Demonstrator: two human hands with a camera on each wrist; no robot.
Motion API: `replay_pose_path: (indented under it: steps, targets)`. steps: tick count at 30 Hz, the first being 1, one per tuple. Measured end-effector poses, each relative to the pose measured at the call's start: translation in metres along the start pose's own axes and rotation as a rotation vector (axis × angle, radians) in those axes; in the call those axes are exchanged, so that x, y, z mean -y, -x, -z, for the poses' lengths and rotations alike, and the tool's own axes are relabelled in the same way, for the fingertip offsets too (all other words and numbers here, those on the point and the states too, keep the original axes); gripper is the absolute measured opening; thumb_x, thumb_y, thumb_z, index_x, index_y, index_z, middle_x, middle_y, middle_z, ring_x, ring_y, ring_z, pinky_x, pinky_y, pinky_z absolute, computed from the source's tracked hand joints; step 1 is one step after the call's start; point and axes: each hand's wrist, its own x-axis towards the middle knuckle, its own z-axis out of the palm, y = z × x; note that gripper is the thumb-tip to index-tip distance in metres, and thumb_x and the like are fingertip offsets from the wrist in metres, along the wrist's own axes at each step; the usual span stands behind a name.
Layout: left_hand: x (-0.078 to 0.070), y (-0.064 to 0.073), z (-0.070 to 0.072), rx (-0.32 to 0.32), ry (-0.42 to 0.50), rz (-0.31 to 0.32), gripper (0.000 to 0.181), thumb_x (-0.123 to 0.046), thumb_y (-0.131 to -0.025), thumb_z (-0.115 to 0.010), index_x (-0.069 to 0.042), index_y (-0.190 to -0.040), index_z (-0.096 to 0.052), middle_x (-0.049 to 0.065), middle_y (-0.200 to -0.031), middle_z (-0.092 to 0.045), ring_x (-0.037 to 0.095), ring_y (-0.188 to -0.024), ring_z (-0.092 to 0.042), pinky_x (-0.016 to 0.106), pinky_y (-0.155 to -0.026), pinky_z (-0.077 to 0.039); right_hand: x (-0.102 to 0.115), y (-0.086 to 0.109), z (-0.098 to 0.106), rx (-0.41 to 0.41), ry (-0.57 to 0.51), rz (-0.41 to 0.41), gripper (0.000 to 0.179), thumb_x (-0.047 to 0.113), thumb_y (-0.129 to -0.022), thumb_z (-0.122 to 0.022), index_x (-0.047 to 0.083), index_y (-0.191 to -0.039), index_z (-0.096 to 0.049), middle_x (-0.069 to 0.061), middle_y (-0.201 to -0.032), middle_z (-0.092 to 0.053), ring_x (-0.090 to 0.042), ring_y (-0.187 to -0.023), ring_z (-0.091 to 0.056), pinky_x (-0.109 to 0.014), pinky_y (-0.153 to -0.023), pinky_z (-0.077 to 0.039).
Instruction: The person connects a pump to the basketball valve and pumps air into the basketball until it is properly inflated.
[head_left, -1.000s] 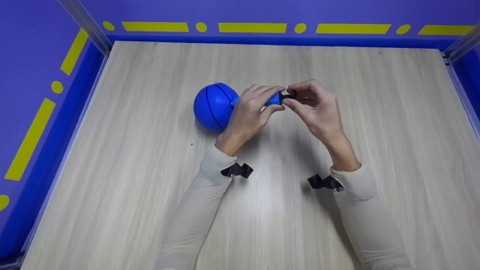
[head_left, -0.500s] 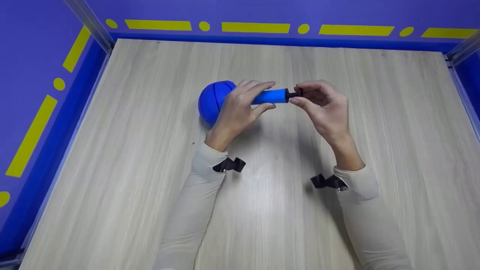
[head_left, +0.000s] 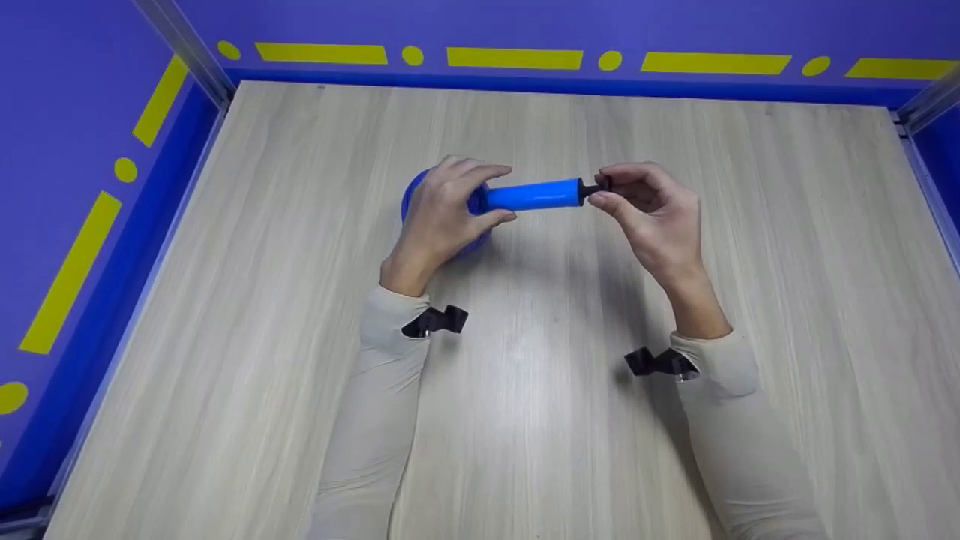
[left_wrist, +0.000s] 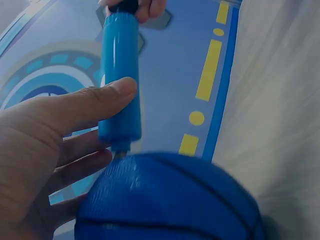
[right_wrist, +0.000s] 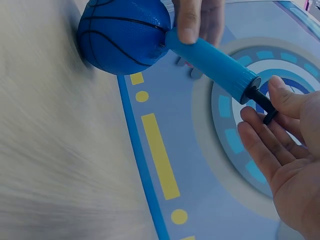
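A blue ball (left_wrist: 165, 200) with black lines sits on the table, partly hidden behind my left hand (head_left: 439, 214) in the head view. A blue hand pump (head_left: 536, 196) sticks out sideways from it, its narrow end meeting the ball in the left wrist view. My left hand is around the pump's ball end, thumb and fingers spread apart, with gaps beside the barrel in the head view. In the right wrist view its fingertip overlaps the barrel; contact is unclear. The thumb and fingers of my right hand (head_left: 656, 221) hold the pump's black handle (right_wrist: 270, 116).
The wood-grain table (head_left: 562, 412) extends around both arms. Blue panels (head_left: 525, 22) with yellow marks stand along its back and left edges. Black wrist mounts (head_left: 436, 321) project inward from the sleeves.
My left hand has moved left along the pump barrel toward the ball, its fingers spreading and uncovering more of the barrel. My right hand stays at the handle, slightly farther right in view.
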Motion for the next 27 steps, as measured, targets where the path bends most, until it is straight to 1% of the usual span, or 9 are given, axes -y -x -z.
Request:
replay_pose_path:
  steps: [4, 8, 12, 14, 16, 18, 20, 24, 27]
  targets:
    - [0.009, 0.003, 0.006, -0.005, 0.000, 0.033, 0.049, -0.030, -0.085, -0.093, -0.004, -0.123, -0.078, 0.009, -0.121, -0.076, 0.029, -0.115, -0.065, 0.041, -0.101, -0.050, -0.003, 0.000, 0.002, -0.006, 0.014, -0.022, 0.027, -0.006, -0.091, -0.081, -0.009, -0.117, -0.072, -0.016, -0.109, -0.077, -0.016, -0.094, -0.075, -0.026, -0.086, -0.059]
    - [0.016, 0.007, 0.009, 0.020, 0.002, 0.082, 0.047, -0.031, -0.083, -0.094, -0.006, -0.120, -0.079, 0.008, -0.126, -0.075, 0.029, -0.123, -0.062, 0.043, -0.111, -0.043, -0.005, 0.000, 0.002, -0.012, -0.009, -0.036, 0.026, -0.006, -0.092, -0.080, -0.010, -0.116, -0.072, -0.017, -0.108, -0.076, -0.017, -0.094, -0.075, -0.026, -0.085, -0.059]
    - [0.022, 0.009, 0.009, 0.068, -0.009, 0.124, 0.046, -0.034, -0.084, -0.094, -0.008, -0.119, -0.080, 0.008, -0.135, -0.071, 0.030, -0.135, -0.055, 0.048, -0.123, -0.029, -0.007, -0.001, 0.002, -0.020, -0.028, -0.042, 0.026, -0.007, -0.091, -0.080, -0.010, -0.115, -0.072, -0.017, -0.107, -0.076, -0.017, -0.093, -0.075, -0.026, -0.084, -0.059]
    - [0.024, 0.010, 0.009, 0.091, -0.008, 0.146, 0.046, -0.036, -0.084, -0.093, -0.011, -0.120, -0.080, 0.009, -0.141, -0.067, 0.031, -0.143, -0.050, 0.053, -0.126, -0.021, -0.008, 0.000, 0.002, -0.021, -0.019, -0.045, 0.025, -0.007, -0.092, -0.080, -0.010, -0.116, -0.072, -0.017, -0.107, -0.076, -0.016, -0.093, -0.075, -0.026, -0.084, -0.059]
    - [0.025, 0.010, 0.007, 0.113, 0.002, 0.170, 0.046, -0.037, -0.085, -0.092, -0.013, -0.122, -0.079, 0.010, -0.148, -0.063, 0.033, -0.148, -0.044, 0.059, -0.126, -0.016, -0.008, 0.000, 0.003, -0.023, -0.009, -0.049, 0.025, -0.006, -0.092, -0.080, -0.010, -0.116, -0.072, -0.016, -0.108, -0.076, -0.016, -0.094, -0.075, -0.026, -0.084, -0.059]
    - [0.027, 0.010, 0.005, 0.125, 0.013, 0.185, 0.046, -0.038, -0.086, -0.091, -0.015, -0.124, -0.079, 0.010, -0.151, -0.060, 0.034, -0.150, -0.041, 0.061, -0.125, -0.017, -0.009, 0.000, 0.003, -0.022, 0.001, -0.053, 0.025, -0.006, -0.092, -0.079, -0.009, -0.116, -0.072, -0.016, -0.108, -0.076, -0.016, -0.094, -0.075, -0.026, -0.085, -0.059]
    - [0.028, 0.011, 0.004, 0.125, 0.021, 0.190, 0.046, -0.038, -0.087, -0.091, -0.015, -0.125, -0.079, 0.010, -0.150, -0.061, 0.034, -0.148, -0.043, 0.059, -0.124, -0.023, -0.009, 0.000, 0.004, -0.024, 0.005, -0.060, 0.025, -0.006, -0.092, -0.079, -0.009, -0.116, -0.072, -0.016, -0.108, -0.076, -0.016, -0.094, -0.075, -0.026, -0.085, -0.059]
    - [0.029, 0.011, 0.001, 0.102, 0.013, 0.178, 0.043, -0.036, -0.088, -0.089, -0.016, -0.125, -0.079, 0.008, -0.143, -0.065, 0.032, -0.140, -0.050, 0.054, -0.117, -0.033, -0.008, 0.000, 0.004, -0.024, 0.005, -0.067, 0.025, -0.005, -0.093, -0.079, -0.009, -0.117, -0.072, -0.016, -0.109, -0.076, -0.017, -0.095, -0.075, -0.026, -0.086, -0.059]
    - [0.030, 0.011, -0.002, 0.081, 0.013, 0.170, 0.038, -0.034, -0.089, -0.089, -0.017, -0.122, -0.080, 0.007, -0.139, -0.066, 0.031, -0.136, -0.051, 0.054, -0.114, -0.035, -0.008, 0.000, 0.004, -0.021, 0.008, -0.064, 0.025, -0.005, -0.093, -0.079, -0.009, -0.117, -0.072, -0.016, -0.109, -0.076, -0.017, -0.095, -0.074, -0.026, -0.086, -0.058]
